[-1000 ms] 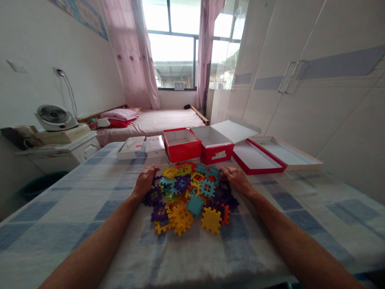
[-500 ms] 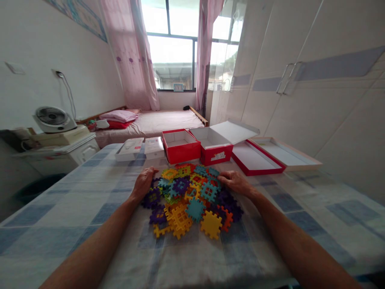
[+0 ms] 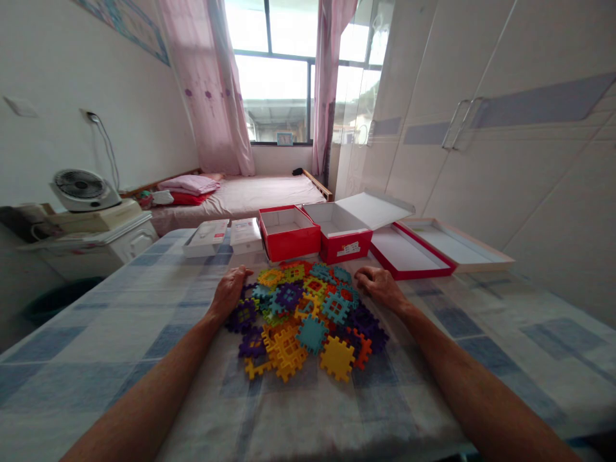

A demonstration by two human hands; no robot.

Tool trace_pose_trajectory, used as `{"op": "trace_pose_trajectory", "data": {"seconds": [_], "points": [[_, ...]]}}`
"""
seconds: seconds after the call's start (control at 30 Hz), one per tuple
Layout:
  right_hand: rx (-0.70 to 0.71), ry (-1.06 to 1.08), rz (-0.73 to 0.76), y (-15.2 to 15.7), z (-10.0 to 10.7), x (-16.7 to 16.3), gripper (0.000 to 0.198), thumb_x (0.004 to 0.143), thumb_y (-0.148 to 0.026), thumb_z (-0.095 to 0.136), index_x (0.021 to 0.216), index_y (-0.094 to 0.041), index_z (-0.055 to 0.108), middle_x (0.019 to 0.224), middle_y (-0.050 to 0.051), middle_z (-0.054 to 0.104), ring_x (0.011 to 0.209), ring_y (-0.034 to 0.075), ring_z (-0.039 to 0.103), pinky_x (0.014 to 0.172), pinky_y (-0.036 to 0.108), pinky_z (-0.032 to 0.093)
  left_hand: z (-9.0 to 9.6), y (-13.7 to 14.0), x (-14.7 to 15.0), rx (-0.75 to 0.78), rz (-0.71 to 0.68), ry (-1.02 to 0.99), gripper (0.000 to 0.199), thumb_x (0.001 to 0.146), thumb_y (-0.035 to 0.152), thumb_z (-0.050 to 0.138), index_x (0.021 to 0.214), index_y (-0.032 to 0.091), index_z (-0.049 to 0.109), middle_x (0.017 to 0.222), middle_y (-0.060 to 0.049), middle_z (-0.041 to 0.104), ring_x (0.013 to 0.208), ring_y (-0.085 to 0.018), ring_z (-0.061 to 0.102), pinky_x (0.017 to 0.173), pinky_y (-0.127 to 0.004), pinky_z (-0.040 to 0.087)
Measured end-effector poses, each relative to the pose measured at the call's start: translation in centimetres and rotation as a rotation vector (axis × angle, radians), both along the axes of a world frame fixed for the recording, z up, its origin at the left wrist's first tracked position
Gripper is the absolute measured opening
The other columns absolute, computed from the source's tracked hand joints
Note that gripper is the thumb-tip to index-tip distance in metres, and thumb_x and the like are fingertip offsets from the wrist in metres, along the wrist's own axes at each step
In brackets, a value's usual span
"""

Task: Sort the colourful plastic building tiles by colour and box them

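Observation:
A heap of plastic interlocking building tiles (image 3: 289, 296) lies on the cloth in front of me, in yellow, purple, light blue, green and orange. Some tiles have window-like cutouts; a solid light blue tile (image 3: 312, 333) and a solid yellow tile (image 3: 337, 358) rest at its near side. My left hand (image 3: 231, 292) rests at the left edge of the heap, fingers curled together, nothing visible in them. Just off the right edge, my right hand (image 3: 380, 287) sits on the cloth with loosely curled fingers and no tile showing in them.
Behind the heap stand two small white boxes (image 3: 245, 236), an open red box (image 3: 291, 244) and another red box (image 3: 346, 247) with its lid raised. Two shallow lids (image 3: 414, 260) lie to the right. A checked cloth (image 3: 192, 398) covers the table.
My right hand has drawn slightly to the right, away from the tiles at the heap's edge. My left hand stays where it was.

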State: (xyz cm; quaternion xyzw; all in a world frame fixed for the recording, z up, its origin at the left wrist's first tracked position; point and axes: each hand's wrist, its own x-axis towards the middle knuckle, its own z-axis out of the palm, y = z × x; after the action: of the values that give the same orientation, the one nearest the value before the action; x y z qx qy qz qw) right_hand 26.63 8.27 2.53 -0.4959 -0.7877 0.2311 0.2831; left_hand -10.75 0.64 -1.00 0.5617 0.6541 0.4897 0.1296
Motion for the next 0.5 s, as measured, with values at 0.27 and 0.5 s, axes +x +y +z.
{"op": "trace_pose_trajectory", "data": {"seconds": [0.27, 0.5], "points": [[-0.035, 0.018, 0.211, -1.1, 1.4, -0.3, 0.033, 0.081, -0.046, 0.047, 0.081, -0.017, 0.064, 0.068, 0.0, 0.063, 0.059, 0.011, 0.053, 0.056, 0.022, 0.039, 0.1, -0.1, 0.1, 0.007, 0.007, 0.016, 0.068, 0.081, 0.066, 0.027, 0.088, 0.013, 0.068, 0.099, -0.011, 0.065, 0.093, -0.023, 0.06, 0.085, -0.034, 0.047], [-0.202, 0.027, 0.372, -1.2, 1.3, -0.2, 0.03, 0.073, -0.039, 0.059, 0.089, -0.014, 0.066, 0.075, 0.001, 0.064, 0.066, 0.012, 0.054, 0.06, 0.023, 0.041, 0.0, 0.1, 0.0, 0.015, 0.01, 0.042, 0.065, 0.082, 0.064, 0.026, 0.086, 0.015, 0.068, 0.099, -0.011, 0.065, 0.096, -0.023, 0.059, 0.088, -0.035, 0.046]]}}
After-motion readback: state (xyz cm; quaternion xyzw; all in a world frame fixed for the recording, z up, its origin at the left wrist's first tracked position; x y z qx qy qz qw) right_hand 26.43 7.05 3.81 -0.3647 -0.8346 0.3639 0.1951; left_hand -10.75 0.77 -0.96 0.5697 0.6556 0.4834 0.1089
